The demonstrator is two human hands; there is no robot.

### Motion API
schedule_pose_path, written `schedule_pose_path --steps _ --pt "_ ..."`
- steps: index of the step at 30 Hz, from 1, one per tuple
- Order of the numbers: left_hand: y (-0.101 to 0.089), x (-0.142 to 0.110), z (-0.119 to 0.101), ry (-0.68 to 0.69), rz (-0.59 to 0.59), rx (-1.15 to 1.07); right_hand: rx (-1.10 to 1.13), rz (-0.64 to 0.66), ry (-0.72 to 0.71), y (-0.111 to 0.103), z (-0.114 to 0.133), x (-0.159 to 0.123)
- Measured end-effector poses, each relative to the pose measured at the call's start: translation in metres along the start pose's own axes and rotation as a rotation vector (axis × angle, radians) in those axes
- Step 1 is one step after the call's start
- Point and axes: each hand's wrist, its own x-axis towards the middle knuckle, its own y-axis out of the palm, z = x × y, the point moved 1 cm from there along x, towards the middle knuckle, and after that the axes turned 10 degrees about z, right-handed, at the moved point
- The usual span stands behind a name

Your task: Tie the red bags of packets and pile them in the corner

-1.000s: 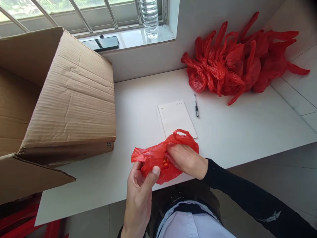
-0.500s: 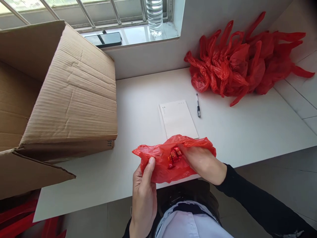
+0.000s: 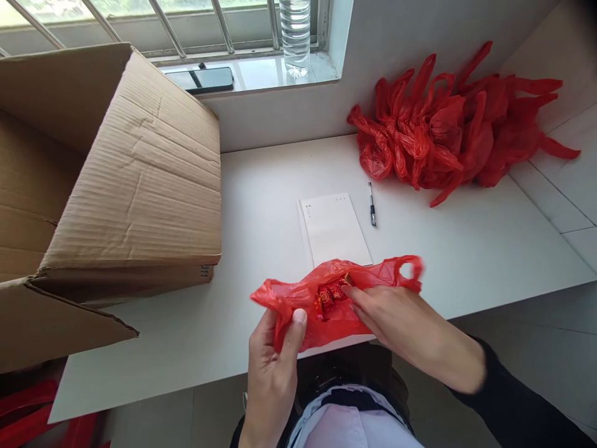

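Observation:
A red plastic bag [image 3: 284, 297] is spread open at the table's near edge. My left hand [image 3: 275, 358] grips its left side, thumb on top and fingers beneath. Inside the bag lie several small red-and-gold wrapped candies [image 3: 329, 300]. My right hand [image 3: 396, 314] reaches over the bag's right side with its fingertips pinched together at the opening. A candy with a gold end [image 3: 346, 281] shows at those fingertips, partly hidden by them. One loop handle of the bag stands up behind the right hand.
Just beyond the bag are a white notebook [image 3: 333, 227] and a pen [image 3: 372, 205]. Tied red bags [image 3: 429, 130] are heaped at the back right. A large open cardboard box [image 3: 140, 174] stands at left. A phone [image 3: 212, 79] and water bottle [image 3: 295, 37] rest on the windowsill.
My right hand has drawn back to the right, out of the bag's depth, so its fingers and a candy now show. The bag's right handle has come into view.

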Motion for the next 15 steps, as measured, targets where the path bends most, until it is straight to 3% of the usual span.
schedule_pose_path --steps 1,3,5,6,8,11,15 --pt "-0.001 -0.002 -0.004 0.032 -0.016 0.095 -0.07 -0.005 -0.05 -0.008 0.009 -0.005" --pt "-0.005 -0.006 -0.011 0.102 -0.054 0.271 -0.152 -0.227 -0.082 -0.026 0.02 -0.017" --pt "-0.014 -0.008 -0.016 0.157 -0.08 0.373 -0.226 -0.475 -0.008 -0.038 0.02 -0.027" --pt "-0.019 -0.008 -0.017 0.173 -0.076 0.388 -0.271 -0.527 0.055 -0.041 0.015 -0.029" --pt "-0.029 -0.004 -0.018 0.189 -0.021 0.4 -0.309 -0.493 0.157 -0.043 0.001 -0.03" --pt "-0.036 0.006 -0.019 0.294 0.184 0.434 -0.174 -0.383 0.177 -0.044 -0.009 -0.029" --pt "-0.019 0.011 -0.027 0.501 0.436 0.28 -0.005 -0.4 0.055 -0.051 0.019 -0.028"
